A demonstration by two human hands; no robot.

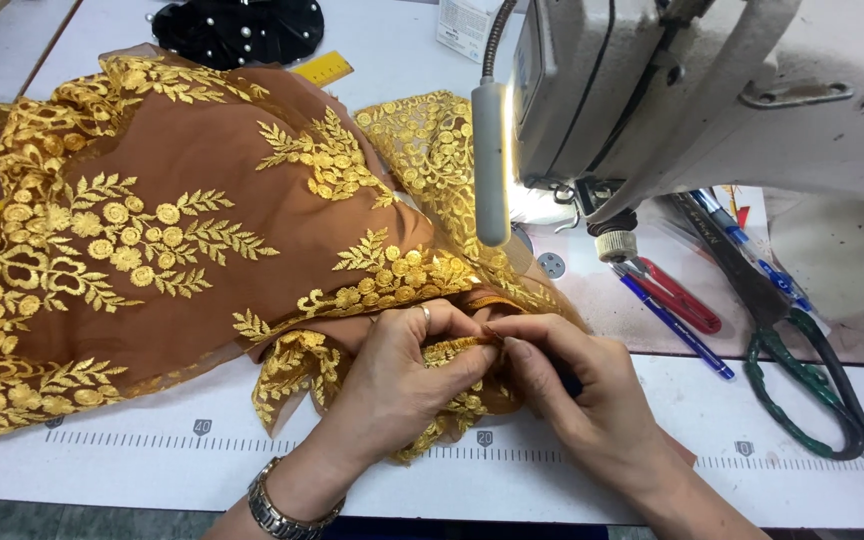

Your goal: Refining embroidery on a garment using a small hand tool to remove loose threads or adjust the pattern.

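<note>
We are holding the edge of the brown cloth (202,260) with both hands, just in front of the sewing machine (712,90). Our left hand (397,375) is closed on the gold trim (457,345), thumb on top and the other fingers under the fold, and our right hand (577,385) is pinching the same trim right beside the left thumb, so the fingertips of the two hands are almost touching. The cloth itself is spreading away to the left of the left hand and beyond it, over the white table (152,470).

To do this step well, we think we are needing to keep the pinch short and firm, because the net under the embroidery looks thin and slippery (it is probably fraying easily). It seems better to fold only a small length at one time and to keep the edge straight between the two thumbs. The ruler marks printed on the table just below our hands are helping to judge an even width.

To the right of the right hand, well apart, the scissors (802,390) and the pens (677,310) are lying near the machine's lamp (492,165).
</note>
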